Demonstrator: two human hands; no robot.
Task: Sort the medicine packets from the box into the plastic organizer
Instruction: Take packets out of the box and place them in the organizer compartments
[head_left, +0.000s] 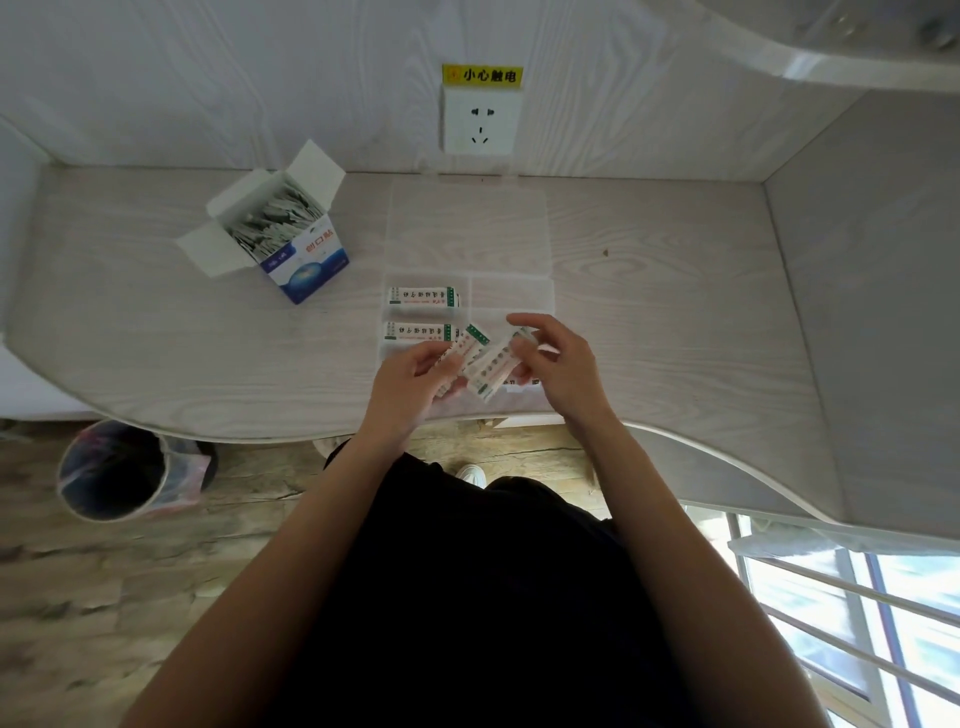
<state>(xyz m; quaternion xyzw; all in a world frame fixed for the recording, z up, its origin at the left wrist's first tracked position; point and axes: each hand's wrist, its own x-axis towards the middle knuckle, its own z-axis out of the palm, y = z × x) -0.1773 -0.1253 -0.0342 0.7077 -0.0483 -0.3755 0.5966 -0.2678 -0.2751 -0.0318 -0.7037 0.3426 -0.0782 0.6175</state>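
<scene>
left grip (410, 379) and right grip (550, 358) (fingers curled) pinch packets.

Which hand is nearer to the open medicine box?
The left hand. The open medicine box stands far-left of it on the desk; the right hand is farther right, across the organizer.
</scene>
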